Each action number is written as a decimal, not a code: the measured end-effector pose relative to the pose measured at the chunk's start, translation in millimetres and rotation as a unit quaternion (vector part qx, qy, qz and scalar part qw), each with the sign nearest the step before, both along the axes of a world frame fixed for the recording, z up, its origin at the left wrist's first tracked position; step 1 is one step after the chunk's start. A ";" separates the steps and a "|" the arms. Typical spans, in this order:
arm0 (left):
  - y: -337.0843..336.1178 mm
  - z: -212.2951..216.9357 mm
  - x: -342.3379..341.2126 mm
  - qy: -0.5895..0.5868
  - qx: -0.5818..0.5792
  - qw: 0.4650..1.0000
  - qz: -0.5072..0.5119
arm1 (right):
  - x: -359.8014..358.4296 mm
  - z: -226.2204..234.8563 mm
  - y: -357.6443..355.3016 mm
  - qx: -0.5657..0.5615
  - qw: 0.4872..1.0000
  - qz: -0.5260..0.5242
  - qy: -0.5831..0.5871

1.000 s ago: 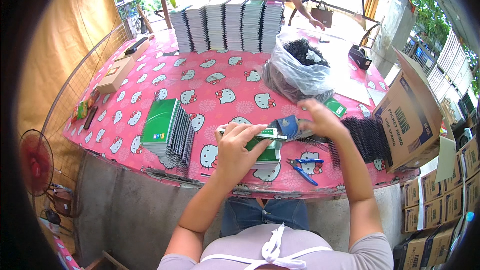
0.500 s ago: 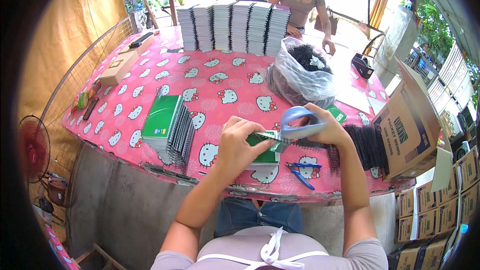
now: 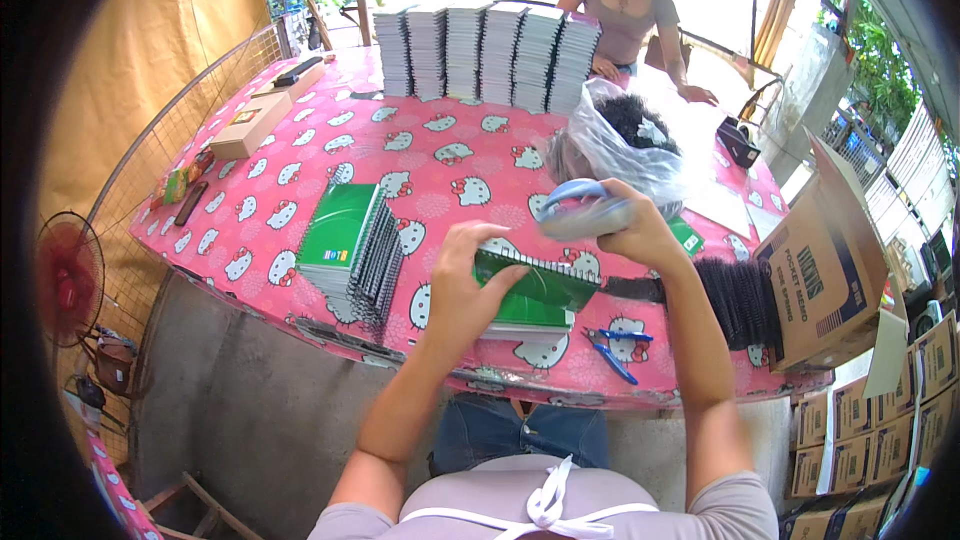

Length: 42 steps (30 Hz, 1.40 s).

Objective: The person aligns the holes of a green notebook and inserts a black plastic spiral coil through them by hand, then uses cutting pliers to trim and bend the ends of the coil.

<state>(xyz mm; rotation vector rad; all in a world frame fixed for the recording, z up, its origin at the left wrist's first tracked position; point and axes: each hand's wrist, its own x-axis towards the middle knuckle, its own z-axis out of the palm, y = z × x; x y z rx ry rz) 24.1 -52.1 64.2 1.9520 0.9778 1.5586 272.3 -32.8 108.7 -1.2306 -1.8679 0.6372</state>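
My left hand [image 3: 467, 278] is closed on a small green spiral notebook [image 3: 550, 286], thumb across its cover, the black wire coil along the upper edge. The notebook is tilted over a low stack of green-covered pads [image 3: 525, 328]. Up and to the right of the notebook, my right hand [image 3: 640, 232] grips a blue-grey loop-shaped tool [image 3: 580, 212]; motion smears it, so its exact kind cannot be made out. Blue-handled cutting pliers [image 3: 618, 348] lie on the table below that hand. Left of my left hand stands a stack of green spiral notebooks [image 3: 345, 240].
Tall notebook stacks [image 3: 462, 55] line the table's far side. A clear plastic bag [image 3: 625, 155] holds black coils. More black coils [image 3: 735, 302] lie beside an open cardboard box [image 3: 825, 275] at right. Another person [image 3: 630, 15] stands across the patterned pink table [image 3: 240, 225].
My right hand and the blue-grey tool have lifted away from the coil, upward. The notebook in my left hand now shows its green cover. The other person's hand has shifted.
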 end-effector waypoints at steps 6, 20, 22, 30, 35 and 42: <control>-8.6 -15.6 -6.5 -0.260 -0.194 0.939 -0.112 | -15.0 2.4 4.5 -0.042 0.999 0.031 0.015; -15.7 10.7 -4.8 -0.198 -0.027 0.972 -0.119 | 22.8 -136.2 -55.5 -0.006 0.823 -0.324 -0.466; -28.7 25.6 -13.9 -0.061 0.144 0.980 -0.127 | 20.3 -133.6 -91.1 0.024 0.858 -0.285 -0.427; -46.3 -32.5 3.5 -0.005 0.064 0.994 -0.087 | 3.1 -138.8 -163.8 -0.080 0.946 -0.229 -0.217; -49.9 -31.3 2.5 -0.004 0.116 0.990 -0.077 | -45.9 -61.8 -162.9 0.104 0.987 -0.117 -0.037; -55.2 -24.6 7.0 -0.034 0.104 0.991 -0.074 | -61.4 -49.3 -161.5 0.083 0.993 -0.082 -0.023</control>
